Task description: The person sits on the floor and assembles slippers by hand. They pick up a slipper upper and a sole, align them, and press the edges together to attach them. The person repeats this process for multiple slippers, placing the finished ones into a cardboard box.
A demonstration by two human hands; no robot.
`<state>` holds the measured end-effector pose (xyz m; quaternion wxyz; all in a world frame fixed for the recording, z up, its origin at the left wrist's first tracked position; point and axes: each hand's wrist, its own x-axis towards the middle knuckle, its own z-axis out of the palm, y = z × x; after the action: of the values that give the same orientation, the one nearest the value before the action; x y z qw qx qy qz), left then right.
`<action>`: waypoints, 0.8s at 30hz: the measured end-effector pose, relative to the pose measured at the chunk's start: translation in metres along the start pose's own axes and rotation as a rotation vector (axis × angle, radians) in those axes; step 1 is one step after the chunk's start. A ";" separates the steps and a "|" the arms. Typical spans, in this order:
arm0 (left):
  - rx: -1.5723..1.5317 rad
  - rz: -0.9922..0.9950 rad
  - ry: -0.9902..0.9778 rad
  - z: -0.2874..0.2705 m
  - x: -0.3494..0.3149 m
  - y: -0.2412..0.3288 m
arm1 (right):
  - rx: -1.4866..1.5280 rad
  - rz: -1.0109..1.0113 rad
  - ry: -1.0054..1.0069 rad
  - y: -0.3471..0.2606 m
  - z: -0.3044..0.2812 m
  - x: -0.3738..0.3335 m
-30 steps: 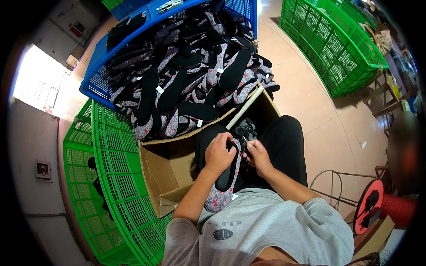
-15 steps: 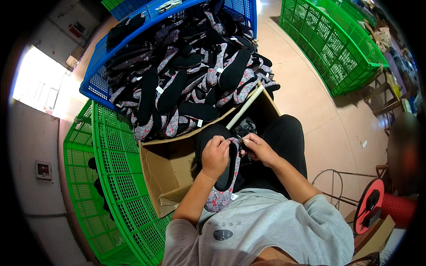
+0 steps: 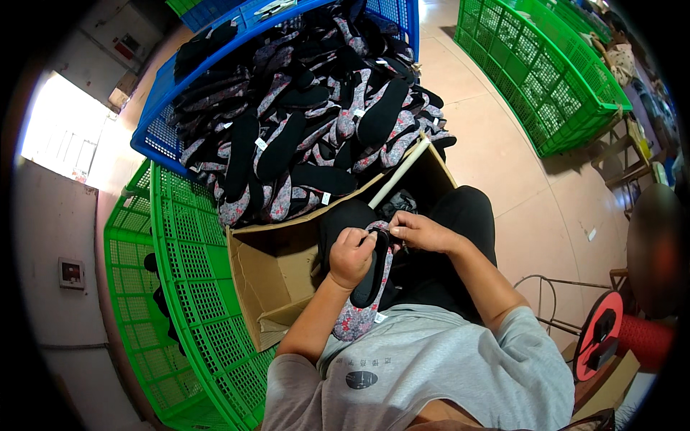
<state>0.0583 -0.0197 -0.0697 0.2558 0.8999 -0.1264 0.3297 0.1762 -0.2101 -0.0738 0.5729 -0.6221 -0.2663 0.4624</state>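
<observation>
Shifted right hand [image 3: 422, 233] from beside the floral slipper [image 3: 367, 291] to its far end — fingers pinched on rim. Clamped left hand [image 3: 350, 260] on left side. Held over lap [image 3: 431, 284], beside cardboard box [image 3: 251, 287].

The place looked like a footwear workshop: a floral shoe [image 3: 353, 321] near, heaped shoes [image 3: 309, 97] beyond, green crates [image 3: 190, 274] left and far right.

Two hands [image 3: 350, 258], one held floral shoe [image 3: 353, 321], many piled shoes [image 3: 282, 147], one pale rod [image 3: 399, 174], one red reel [image 3: 636, 337]
</observation>
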 end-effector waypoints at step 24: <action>0.011 0.035 -0.028 0.002 0.001 0.001 | -0.460 -0.129 -0.007 -0.019 -0.007 0.004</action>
<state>0.0597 -0.0212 -0.0701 0.2435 0.9034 -0.1440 0.3222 0.1882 -0.2058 -0.0579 0.4435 -0.7165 -0.4058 0.3539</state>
